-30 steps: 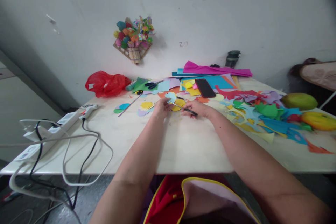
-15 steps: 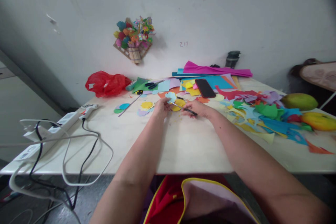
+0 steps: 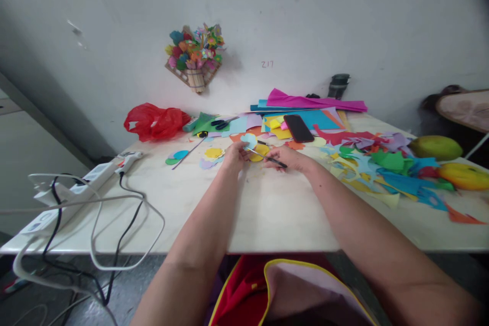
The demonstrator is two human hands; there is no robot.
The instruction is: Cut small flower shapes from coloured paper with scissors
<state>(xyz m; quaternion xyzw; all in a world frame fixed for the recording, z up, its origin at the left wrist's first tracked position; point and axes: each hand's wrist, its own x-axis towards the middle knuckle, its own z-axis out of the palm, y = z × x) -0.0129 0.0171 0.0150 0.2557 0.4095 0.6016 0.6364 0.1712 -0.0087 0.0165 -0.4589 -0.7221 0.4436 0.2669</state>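
Note:
My left hand (image 3: 237, 155) pinches a light blue flower-shaped paper cutout (image 3: 250, 140). In my right hand (image 3: 282, 157) is a slim tool (image 3: 272, 159) with a thin silver front and a black end. Its silver tip reaches to the lower edge of the blue cutout; I cannot make out its exact kind. A yellow paper piece (image 3: 259, 153) lies on the table between my hands. Just behind them is a thin dark stick-like item (image 3: 263, 142). Left of my left hand are yellow flower-shaped cutouts (image 3: 214, 153) with lilac and blue paper pieces beneath.
A phone (image 3: 298, 128) lies behind my right hand. Coloured paper scraps (image 3: 393, 163) spread rightward, near mangoes (image 3: 436, 148). Scissors (image 3: 223, 123) rest on green paper, beside a red plastic bag (image 3: 155, 121). A power strip (image 3: 72, 194) with loose cables occupies the left edge.
Both hands stay in nearly the same place. The light blue cutout has tilted slightly in my left fingers, with the tool's tip still at it.

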